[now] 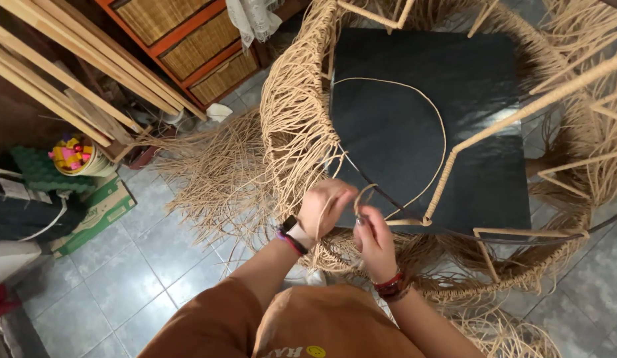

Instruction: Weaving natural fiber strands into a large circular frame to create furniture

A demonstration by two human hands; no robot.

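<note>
A large round frame [514,116] wrapped in tan cord stands in front of me, with a black square cushion [401,139] inside it. Loose tan cord fringe [288,132] hangs from its left rim. My left hand [325,207] is closed around strands at the near rim; a dark watch and bracelets sit on its wrist. My right hand [374,242] pinches a small loop of tan cord [363,197] just beside the left hand. One long cord [434,113] arcs across the cushion to that spot.
Grey tiled floor [123,278] lies to the left. Long wooden slats [69,79] lean at the upper left beside an orange drawer cabinet with woven fronts [199,46]. A green box [99,212], a green egg tray and a cup of colourful items [76,156] sit on the floor.
</note>
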